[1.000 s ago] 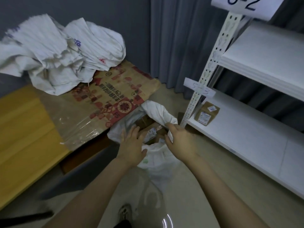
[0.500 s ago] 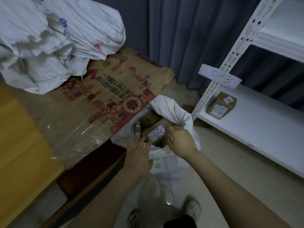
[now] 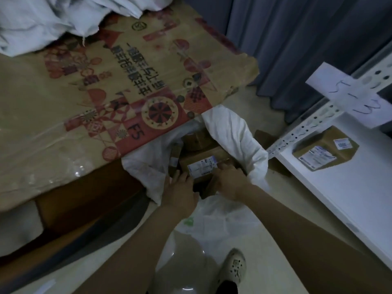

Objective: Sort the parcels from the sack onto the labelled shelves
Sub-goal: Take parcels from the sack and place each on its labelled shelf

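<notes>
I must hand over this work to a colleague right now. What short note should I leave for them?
Left hand: against the left side of the labelled parcel in the sack; grip unclear.
Right hand: fingers curled on that parcel's near right edge.
Done: one shelved parcel lies on the white shelf near the 5-3 tag.
Left to do: lift this parcel out, read its label, shelve it; other boxes wait in the sack.
</notes>
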